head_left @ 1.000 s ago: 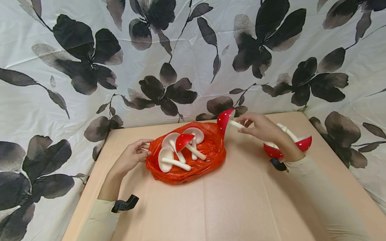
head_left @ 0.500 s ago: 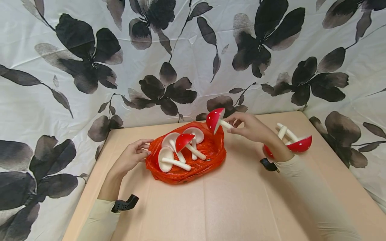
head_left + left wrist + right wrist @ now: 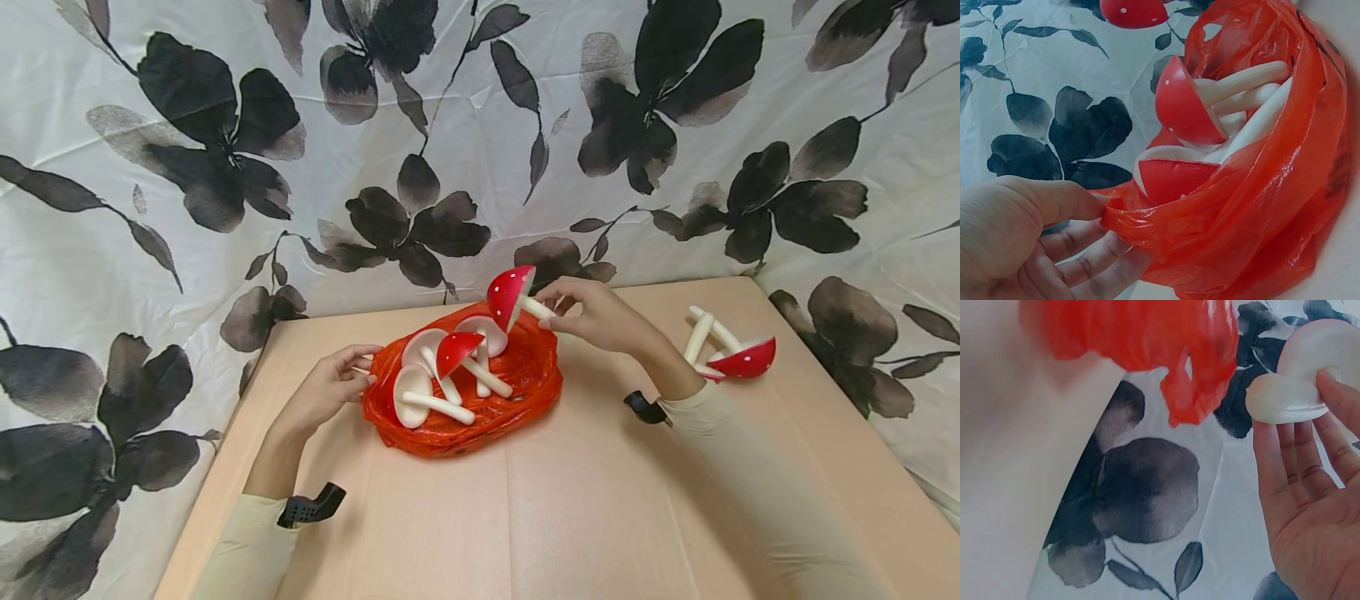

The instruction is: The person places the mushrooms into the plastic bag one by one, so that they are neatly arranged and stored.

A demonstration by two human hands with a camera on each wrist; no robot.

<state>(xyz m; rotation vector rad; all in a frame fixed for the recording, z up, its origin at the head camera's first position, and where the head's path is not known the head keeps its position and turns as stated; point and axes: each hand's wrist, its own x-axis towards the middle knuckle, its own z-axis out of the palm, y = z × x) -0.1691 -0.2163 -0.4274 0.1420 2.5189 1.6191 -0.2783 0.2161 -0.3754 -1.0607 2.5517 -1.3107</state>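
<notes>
A red plastic bag (image 3: 517, 425) lies spread on the table with several toy mushrooms inside, among them one with its red cap (image 3: 456, 352) turned up. My left hand (image 3: 330, 392) pinches the bag's left edge between thumb and fingers, as the left wrist view shows at the bag rim (image 3: 1129, 215). My right hand (image 3: 600, 317) holds another toy mushroom (image 3: 507, 293) by its white stem, with the white-spotted red cap pointing left above the bag's back edge. In the right wrist view, the stem end (image 3: 1282, 400) sits between thumb and fingers.
On the table (image 3: 585, 500) at the right lie more toy mushrooms, one with a red cap (image 3: 746, 360), partly behind the right forearm. A white cloth (image 3: 480, 125) with dark flowers hangs behind the table's back edge.
My right hand has carried its mushroom leftward, from the bag's right side to above its back edge. The left hand and the bag stay in place.
</notes>
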